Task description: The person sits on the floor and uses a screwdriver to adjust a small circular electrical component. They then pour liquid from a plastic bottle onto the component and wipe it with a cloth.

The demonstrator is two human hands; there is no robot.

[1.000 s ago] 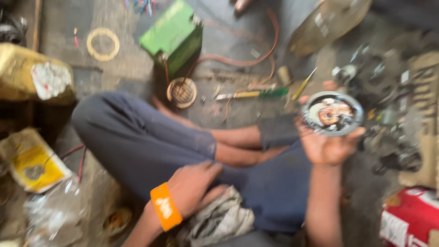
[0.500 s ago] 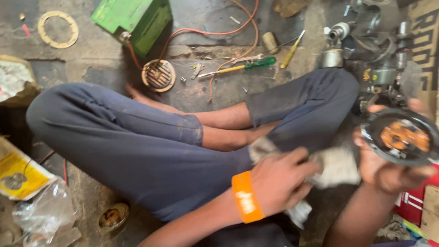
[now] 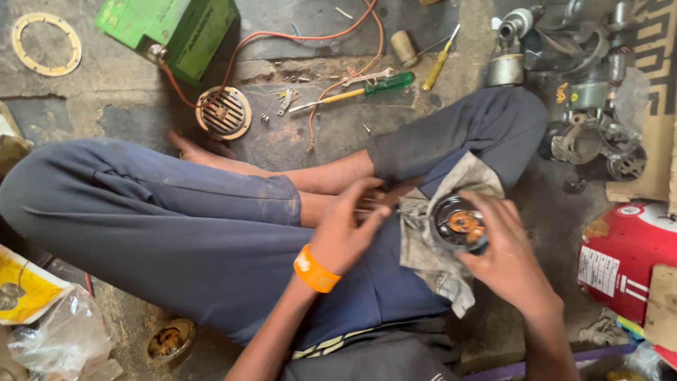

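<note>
Cleaning looks to be the step in hand: the right hand (image 3: 504, 257) grips a round black part (image 3: 460, 224) with a coppery centre, set on a grey rag (image 3: 434, 243) in the person's lap. The left hand (image 3: 345, 229), orange band (image 3: 315, 269) at the wrist, lies loosely curled on the shin, fingertips just beside the rag, grasping nothing. Wiping next would likely call for that hand to gather the cloth while the right steadies the part. Both forearms reach forward over crossed legs.
</note>
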